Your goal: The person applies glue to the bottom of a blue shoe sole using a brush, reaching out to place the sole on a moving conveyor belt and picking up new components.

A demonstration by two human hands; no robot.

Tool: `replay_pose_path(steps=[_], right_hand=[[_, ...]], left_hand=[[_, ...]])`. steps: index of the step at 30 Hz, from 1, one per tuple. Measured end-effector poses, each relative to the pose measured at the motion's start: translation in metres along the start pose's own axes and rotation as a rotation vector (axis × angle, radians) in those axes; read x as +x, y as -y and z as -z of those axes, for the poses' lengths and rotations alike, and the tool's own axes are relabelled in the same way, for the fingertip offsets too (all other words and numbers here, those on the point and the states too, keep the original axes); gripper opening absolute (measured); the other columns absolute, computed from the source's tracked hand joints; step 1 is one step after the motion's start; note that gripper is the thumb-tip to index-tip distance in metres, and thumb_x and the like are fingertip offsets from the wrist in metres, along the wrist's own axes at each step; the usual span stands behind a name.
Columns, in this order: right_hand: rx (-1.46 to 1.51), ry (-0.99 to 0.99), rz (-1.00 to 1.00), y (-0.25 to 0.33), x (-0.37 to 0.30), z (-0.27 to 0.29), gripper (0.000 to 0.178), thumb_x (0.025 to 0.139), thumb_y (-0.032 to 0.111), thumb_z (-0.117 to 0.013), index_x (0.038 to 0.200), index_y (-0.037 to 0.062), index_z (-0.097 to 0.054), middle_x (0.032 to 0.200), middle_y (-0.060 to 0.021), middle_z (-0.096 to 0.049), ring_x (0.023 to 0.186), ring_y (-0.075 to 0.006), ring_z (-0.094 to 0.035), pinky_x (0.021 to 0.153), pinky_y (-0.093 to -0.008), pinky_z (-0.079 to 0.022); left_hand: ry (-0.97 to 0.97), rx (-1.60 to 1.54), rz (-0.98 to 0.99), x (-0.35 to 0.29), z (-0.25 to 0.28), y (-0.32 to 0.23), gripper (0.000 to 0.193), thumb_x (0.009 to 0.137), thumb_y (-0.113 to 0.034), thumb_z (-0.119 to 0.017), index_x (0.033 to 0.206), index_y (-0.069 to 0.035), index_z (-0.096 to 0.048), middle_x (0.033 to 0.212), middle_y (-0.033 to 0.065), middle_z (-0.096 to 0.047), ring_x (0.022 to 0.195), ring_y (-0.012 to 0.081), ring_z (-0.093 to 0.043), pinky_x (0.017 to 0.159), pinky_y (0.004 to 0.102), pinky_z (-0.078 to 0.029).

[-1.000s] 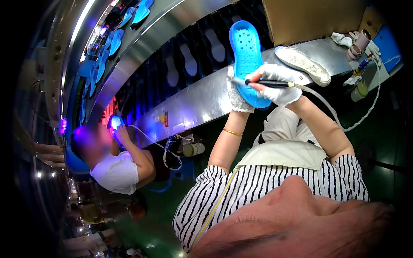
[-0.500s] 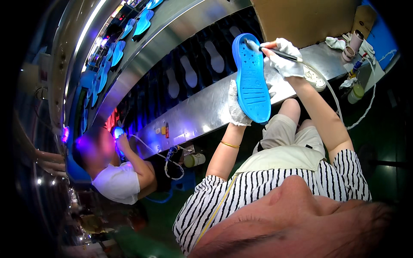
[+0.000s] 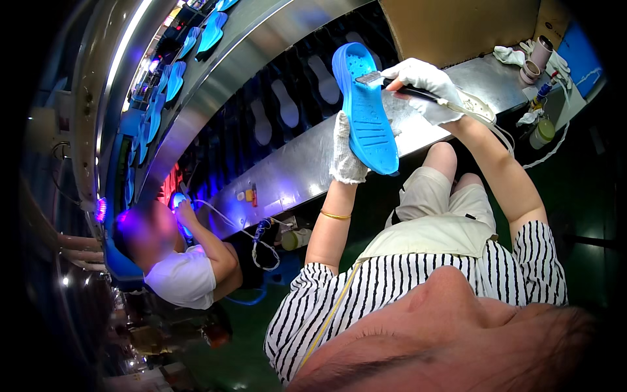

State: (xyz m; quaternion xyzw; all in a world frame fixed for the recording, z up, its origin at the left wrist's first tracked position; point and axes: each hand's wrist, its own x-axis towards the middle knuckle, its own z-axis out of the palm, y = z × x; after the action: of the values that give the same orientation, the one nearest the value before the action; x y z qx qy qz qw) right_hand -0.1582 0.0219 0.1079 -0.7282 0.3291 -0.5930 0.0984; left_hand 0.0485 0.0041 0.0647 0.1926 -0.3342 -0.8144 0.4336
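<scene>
My left hand (image 3: 346, 158), in a whitish knit glove, grips a blue shoe sole (image 3: 369, 127) at its left edge and from beneath. The sole is raised and tilted above the metal ledge, showing its inner face with small holes and grooves. My right hand (image 3: 421, 81), in a white glove with bare fingertips, is closed around the dark handle of a brush (image 3: 371, 78). Its bristle end rests at the sole's upper part, just below the holes. A pale hose (image 3: 503, 134) trails from beneath the right hand.
Grey insole-shaped pieces (image 3: 285, 104) lie on a dark belt beyond the metal ledge (image 3: 287, 171). Blue soles (image 3: 212, 31) sit on an upper conveyor. Cardboard (image 3: 457, 29) stands at the back; a pinkish cylinder (image 3: 539, 53) and jar (image 3: 542, 134) are right. A co-worker (image 3: 179, 277) sits left.
The sole and my left hand have shifted left and slightly up, and the sole has turned. The brush has moved from the sole's top end down toward its middle.
</scene>
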Motion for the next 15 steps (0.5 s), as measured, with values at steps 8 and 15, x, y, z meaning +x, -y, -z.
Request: replay_pose_path(steps=[8, 15], right_hand=[[-0.239, 0.514, 0.175, 0.027, -0.008, 0.024, 0.017, 0.068, 0.000, -0.063, 0.082, 0.0096, -0.060, 0.093, -0.0066, -0.061, 0.079, -0.0218, -0.061, 0.065, -0.0276, -0.049], [-0.077, 0.028, 0.157, 0.071, 0.029, 0.054, 0.017, 0.070, 0.007, -0.076, 0.079, 0.0033, -0.062, 0.085, -0.0116, -0.064, 0.079, -0.0220, -0.062, 0.069, -0.0300, -0.049]], left_hand=[[-0.067, 0.277, -0.177, 0.005, 0.002, -0.034, 0.069, 0.088, -0.058, -0.042, 0.127, -0.001, -0.043, 0.113, 0.0198, -0.058, 0.095, 0.0313, -0.061, 0.083, 0.0432, -0.052], [0.378, 0.236, -0.161, 0.055, -0.057, -0.125, 0.076, 0.089, -0.061, -0.031, 0.131, 0.003, -0.037, 0.118, 0.0225, -0.054, 0.101, 0.0399, -0.056, 0.088, 0.0541, -0.046]])
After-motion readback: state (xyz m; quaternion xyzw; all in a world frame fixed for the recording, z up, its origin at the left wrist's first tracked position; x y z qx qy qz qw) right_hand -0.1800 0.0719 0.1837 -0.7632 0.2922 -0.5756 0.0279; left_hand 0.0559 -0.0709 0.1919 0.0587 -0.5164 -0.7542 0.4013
